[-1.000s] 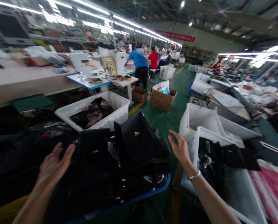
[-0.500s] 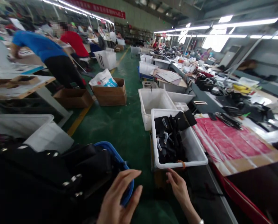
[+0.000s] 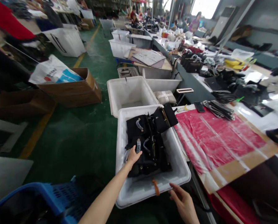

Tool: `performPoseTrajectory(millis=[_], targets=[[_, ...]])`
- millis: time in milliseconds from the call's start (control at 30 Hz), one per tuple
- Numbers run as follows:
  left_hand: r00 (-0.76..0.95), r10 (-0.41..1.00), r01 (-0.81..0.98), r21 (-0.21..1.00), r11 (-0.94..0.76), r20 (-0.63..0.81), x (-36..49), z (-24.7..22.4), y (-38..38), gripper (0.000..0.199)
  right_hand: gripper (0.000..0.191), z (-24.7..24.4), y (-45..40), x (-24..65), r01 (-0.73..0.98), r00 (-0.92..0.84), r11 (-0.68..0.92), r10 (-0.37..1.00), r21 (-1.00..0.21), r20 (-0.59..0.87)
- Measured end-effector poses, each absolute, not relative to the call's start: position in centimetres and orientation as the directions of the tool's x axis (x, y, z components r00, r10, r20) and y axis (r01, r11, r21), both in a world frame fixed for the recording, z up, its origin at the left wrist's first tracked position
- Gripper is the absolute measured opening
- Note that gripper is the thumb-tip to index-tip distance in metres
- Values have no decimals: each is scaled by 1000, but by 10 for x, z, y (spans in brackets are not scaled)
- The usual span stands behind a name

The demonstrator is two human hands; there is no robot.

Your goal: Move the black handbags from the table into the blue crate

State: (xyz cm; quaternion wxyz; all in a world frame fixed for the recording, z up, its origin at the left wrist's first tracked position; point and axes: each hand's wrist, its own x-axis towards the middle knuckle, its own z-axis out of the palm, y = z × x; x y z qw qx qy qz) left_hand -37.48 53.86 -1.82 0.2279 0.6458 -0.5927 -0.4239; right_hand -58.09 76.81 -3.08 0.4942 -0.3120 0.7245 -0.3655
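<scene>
In the head view, several black handbags (image 3: 143, 158) lie in a white plastic bin (image 3: 123, 194), some with handles in clear wrapping. My left hand (image 3: 134, 155) reaches over the bin's left side to the bags, just below a wrapped handle (image 3: 138, 145). Its thumb and fingers are apart; I cannot tell whether they touch the bag. Outside the bin's front right corner is my right hand (image 3: 182, 199), fingers loosely apart and holding nothing, the tips close to the rim. An orange tie (image 3: 156, 187) hangs on the front rim.
A blue basket (image 3: 36, 189) with dark contents stands at lower left. Another white bin (image 3: 131, 93) sits behind the handbag bin. To the right is a table with a red-covered board (image 3: 220, 140). Cardboard boxes (image 3: 71, 91) stand on the green floor at left, near a person in red (image 3: 8, 21).
The view has swung right and nearer the white bin. My left hand has gone from beside the blue basket to the handbags. My right hand stays near the bin's front edge.
</scene>
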Motion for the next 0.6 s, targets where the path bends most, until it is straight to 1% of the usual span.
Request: performPoseTrajectory(millis=[133, 267, 333, 400, 467, 500, 533, 600], targets=[[-21, -957, -577, 785, -226, -291, -414, -22, 510, 36, 72, -40, 735, -607, 19, -286, 564, -788, -825, -545], [-1, -950, -602, 759, -249, -312, -424, -27, 501, 37, 68, -43, 692, -602, 167, -245, 532, -794, -830, -557], [-35, -949, -623, 749, -225, -314, -423, -28, 508, 40, 65, -40, 667, -593, 217, -217, 509, -807, -833, -549], [-151, -940, -655, 743, -137, -306, -424, -26, 525, 43, 66, -35, 644, -581, 280, -210, 502, -800, -819, -562], [-376, -876, -657, 753, 21, -303, -428, -24, 548, 39, 67, -30, 627, -572, 389, -212, 479, -785, -787, -582], [-512, -803, -636, 763, 115, -306, -432, -22, 560, 32, 65, -27, 623, -570, 449, -219, 463, -772, -764, -596], [-637, -699, -617, 758, 210, -325, -436, -20, 569, 25, 63, -26, 620, -569, 505, -229, 448, -755, -738, -615], [-803, -439, -582, 690, 430, -403, -450, -9, 575, 25, 55, -23, 624, -574, 589, -252, 416, -720, -693, -647]])
